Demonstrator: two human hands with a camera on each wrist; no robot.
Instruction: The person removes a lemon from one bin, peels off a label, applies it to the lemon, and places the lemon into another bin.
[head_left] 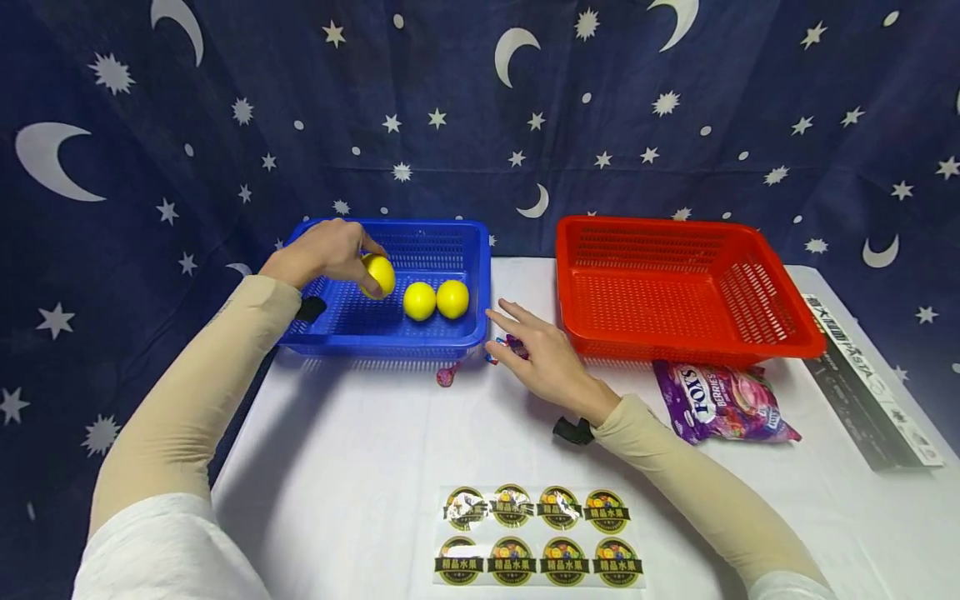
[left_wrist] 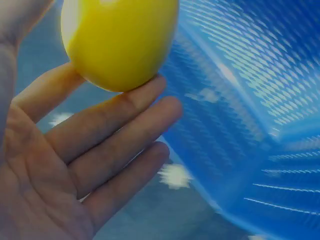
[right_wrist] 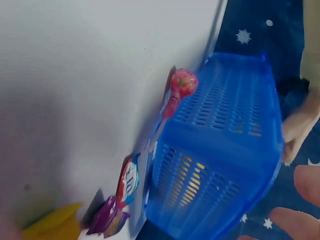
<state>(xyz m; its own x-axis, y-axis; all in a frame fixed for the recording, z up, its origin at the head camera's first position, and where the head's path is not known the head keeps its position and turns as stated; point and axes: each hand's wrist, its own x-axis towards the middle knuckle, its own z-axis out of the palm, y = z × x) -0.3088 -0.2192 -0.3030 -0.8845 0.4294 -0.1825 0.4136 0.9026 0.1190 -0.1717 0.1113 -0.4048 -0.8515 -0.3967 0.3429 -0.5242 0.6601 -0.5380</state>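
My left hand [head_left: 351,257] grips a yellow lemon [head_left: 379,274] just above the floor of the blue basket [head_left: 457,237], at its left side. In the left wrist view the lemon [left_wrist: 117,42] rests on my fingertips [left_wrist: 150,92] with the thumb on its far side. Two more lemons [head_left: 419,301] [head_left: 452,298] lie side by side in the basket. My right hand [head_left: 525,337] lies on the white table with straight fingers, touching small wrapped candies [head_left: 514,343] beside the basket's right front corner.
A pink lollipop [head_left: 447,374] lies by the blue basket's front edge. An empty red basket [head_left: 675,283] stands to the right, with a purple candy bag [head_left: 720,404] before it and a black box [head_left: 862,379] at the table's right edge. A sticker sheet [head_left: 536,537] lies near me.
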